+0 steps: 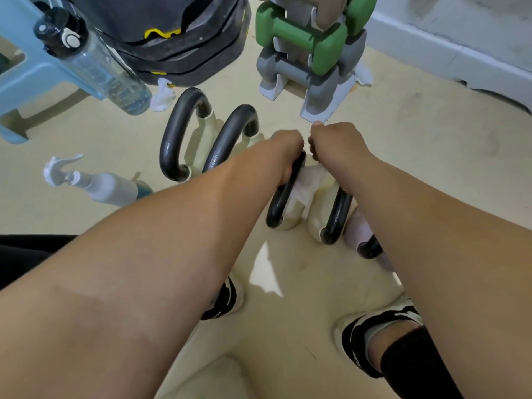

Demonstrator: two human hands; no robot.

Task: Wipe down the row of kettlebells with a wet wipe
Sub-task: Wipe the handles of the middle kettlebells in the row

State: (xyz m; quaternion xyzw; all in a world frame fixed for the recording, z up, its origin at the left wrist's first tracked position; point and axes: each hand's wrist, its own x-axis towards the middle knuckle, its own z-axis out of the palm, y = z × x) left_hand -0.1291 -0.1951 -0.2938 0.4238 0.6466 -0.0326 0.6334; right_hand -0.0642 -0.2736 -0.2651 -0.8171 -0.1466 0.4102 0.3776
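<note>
A row of cream kettlebells with black handles runs across the floor. Two stand at the left: one (180, 139) and its neighbour (233, 131). My left hand (288, 151) is closed round the black handle (283, 203) of the middle kettlebell. My right hand (336, 142) presses a white wet wipe (305, 185) onto that kettlebell's cream body under the handle. Another black handle (338, 217) rises just right of it. A further kettlebell (367, 243) is mostly hidden under my right forearm.
A white spray bottle (95, 182) lies on the floor at the left. A clear water bottle (106, 70), a blue stool (28, 70), a crumpled tissue (162, 96), black weight plates (178, 47) and a dumbbell rack (311, 53) stand behind. My shoes (374, 326) are below.
</note>
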